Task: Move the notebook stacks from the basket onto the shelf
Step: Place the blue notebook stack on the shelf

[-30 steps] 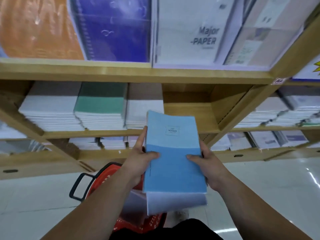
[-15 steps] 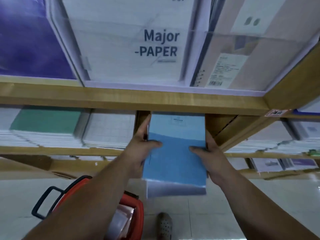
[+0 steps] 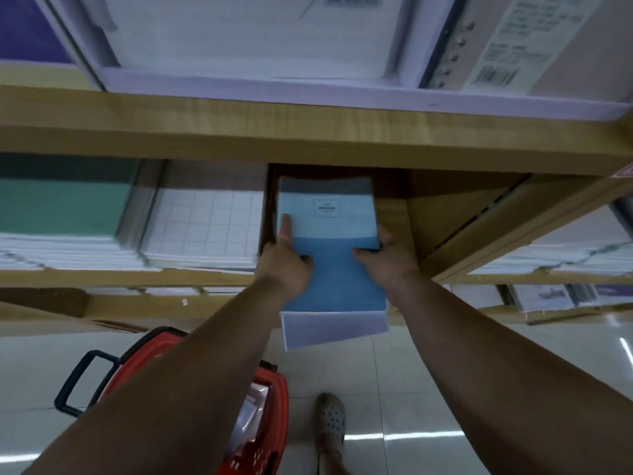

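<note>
A stack of blue-covered notebooks (image 3: 330,269) is partway inside the open bay of the wooden shelf (image 3: 394,214), its near end still sticking out over the floor. My left hand (image 3: 286,260) grips its left edge with the forefinger laid on the cover. On the right edge sits my right hand (image 3: 385,258), thumb on top. The red basket (image 3: 274,399) with a dark handle stands on the floor below my left forearm, with wrapped packs showing inside.
White gridded notebooks (image 3: 205,228) and green-covered stacks (image 3: 65,207) fill the shelf left of the bay. Large paper pads (image 3: 257,39) stand on the board above. More stacks (image 3: 565,248) lie to the right. My shoe (image 3: 330,419) is on the glossy tiled floor.
Both hands have carried the blue stack up and forward from above the basket into the shelf bay. The view has closed in on the shelf.
</note>
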`<state>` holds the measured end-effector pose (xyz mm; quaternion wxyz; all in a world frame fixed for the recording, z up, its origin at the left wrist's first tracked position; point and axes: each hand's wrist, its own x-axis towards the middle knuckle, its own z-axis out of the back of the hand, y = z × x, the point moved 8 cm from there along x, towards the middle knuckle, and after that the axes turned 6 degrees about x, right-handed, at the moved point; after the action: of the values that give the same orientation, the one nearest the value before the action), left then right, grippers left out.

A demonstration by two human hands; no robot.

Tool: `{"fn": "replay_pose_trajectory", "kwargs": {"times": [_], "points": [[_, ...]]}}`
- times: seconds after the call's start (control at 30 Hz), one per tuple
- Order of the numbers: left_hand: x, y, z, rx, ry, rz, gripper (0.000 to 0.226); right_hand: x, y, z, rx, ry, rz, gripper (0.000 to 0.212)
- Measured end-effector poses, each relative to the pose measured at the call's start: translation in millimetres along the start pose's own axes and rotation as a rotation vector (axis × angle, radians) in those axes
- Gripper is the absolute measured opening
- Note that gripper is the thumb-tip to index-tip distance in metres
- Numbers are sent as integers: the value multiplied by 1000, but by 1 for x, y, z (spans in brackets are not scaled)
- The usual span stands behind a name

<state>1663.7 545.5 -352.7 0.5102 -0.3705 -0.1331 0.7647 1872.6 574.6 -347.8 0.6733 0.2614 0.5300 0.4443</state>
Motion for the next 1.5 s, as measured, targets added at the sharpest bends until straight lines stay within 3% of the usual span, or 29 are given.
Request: {"fn": "replay_pose_trajectory", "kwargs": {"times": [0.17, 0.23, 0.33, 0.47, 0.67, 0.9, 0.97, 1.1, 1.2, 1.3, 1.4, 1.5], "points": [[-38, 20, -9, -57, -48, -52, 100, -27, -17, 4, -198, -100, 19, 73], [-58, 36, -19, -144, -73, -72, 104, -43, -44, 6, -64, -147, 1, 77], [-84, 47, -40, -304, -50, -98, 104, -76, -75, -6, 261, -115, -92, 47], [-99, 54, -47, -467, -119, -87, 110, -81, -98, -17, 566, -116, -185, 52], [-131, 84, -33, -338, -285, 28, 89, -66, -88, -39, 566, -262, -188, 44], [-92, 61, -25, -470, -67, -17, 75, -39, -66, -37, 558, -327, -226, 42], [-83, 58, -21, -441, -87, 1, 75, -32, -60, -37, 519, -311, -264, 45], [-80, 56, -19, -675, -81, -16, 75, -27, -45, -38, 543, -227, -305, 59], [-85, 50, -20, -584, -133, 0, 63, -31, -41, -33, 594, -114, -304, 61], [-91, 64, -28, -712, -229, 137, 47, -52, -50, -27, 580, -83, -345, 67], [-98, 75, -53, -890, -108, 276, 61, -76, -72, -25, 704, -162, -429, 80], [-107, 63, -66, -1112, 35, 282, 81, -89, -70, -38, 982, -154, -451, 57]]}}
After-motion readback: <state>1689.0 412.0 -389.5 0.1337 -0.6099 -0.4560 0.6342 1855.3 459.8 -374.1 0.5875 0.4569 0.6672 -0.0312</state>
